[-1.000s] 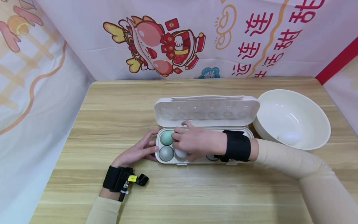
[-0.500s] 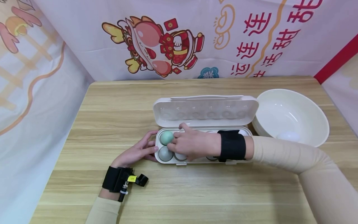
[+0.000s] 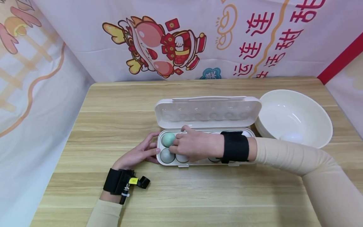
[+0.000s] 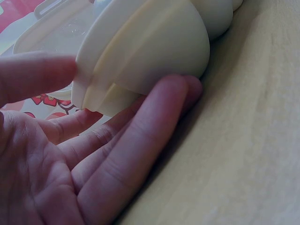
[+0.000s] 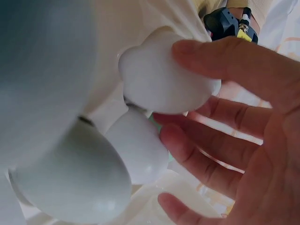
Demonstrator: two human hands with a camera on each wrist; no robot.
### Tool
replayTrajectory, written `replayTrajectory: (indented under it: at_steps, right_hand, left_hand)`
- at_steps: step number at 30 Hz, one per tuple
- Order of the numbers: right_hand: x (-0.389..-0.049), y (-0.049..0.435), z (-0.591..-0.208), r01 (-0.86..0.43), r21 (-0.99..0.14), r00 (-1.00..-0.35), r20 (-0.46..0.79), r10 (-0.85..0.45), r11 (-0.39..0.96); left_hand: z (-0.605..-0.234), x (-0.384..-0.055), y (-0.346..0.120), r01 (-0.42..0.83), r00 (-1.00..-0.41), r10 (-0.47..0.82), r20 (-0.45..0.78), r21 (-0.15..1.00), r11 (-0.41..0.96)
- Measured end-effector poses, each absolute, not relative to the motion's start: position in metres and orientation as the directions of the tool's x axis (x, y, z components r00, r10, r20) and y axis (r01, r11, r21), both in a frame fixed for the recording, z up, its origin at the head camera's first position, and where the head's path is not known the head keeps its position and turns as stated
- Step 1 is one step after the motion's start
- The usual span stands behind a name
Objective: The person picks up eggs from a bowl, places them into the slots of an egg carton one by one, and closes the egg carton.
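A white plastic egg box lies with its lid raised behind it. My left hand holds its left end, thumb at the rim and fingers against the side and underside. My right hand reaches over the box and holds a white egg that sits in the front row, second cup from the left. The right thumb lies on that egg, with fingertips at its far side. A green egg and a grey egg occupy the leftmost cups. The right hand and wrist strap hide much of the box.
At the right a large white bowl stands beside the box, with a white egg in it. Printed cloth hangs behind the wooden table. Each wrist wears a black strap.
The right hand has shifted slightly and lowered the white egg into its cup, its fingers now nearer the grey egg. My left hand stays on the box end.
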State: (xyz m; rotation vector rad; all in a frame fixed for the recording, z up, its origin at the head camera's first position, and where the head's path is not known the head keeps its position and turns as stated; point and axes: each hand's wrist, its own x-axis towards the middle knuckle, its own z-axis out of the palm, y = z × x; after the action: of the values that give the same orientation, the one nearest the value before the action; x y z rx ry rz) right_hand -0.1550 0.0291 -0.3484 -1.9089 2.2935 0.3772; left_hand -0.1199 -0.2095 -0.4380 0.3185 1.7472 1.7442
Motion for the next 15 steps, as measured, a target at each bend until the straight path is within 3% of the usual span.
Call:
replayTrajectory:
  at_steps: [15]
  right_hand:
    - [-0.1583, 0.0391, -0.3387, -0.985, 0.07, -0.17, -0.235, -0.957, 0.158]
  left_hand:
    - [-0.4378, -0.1202, -0.2094, -0.266, -0.765, 0.587, -0.266, 0.96, 0.089]
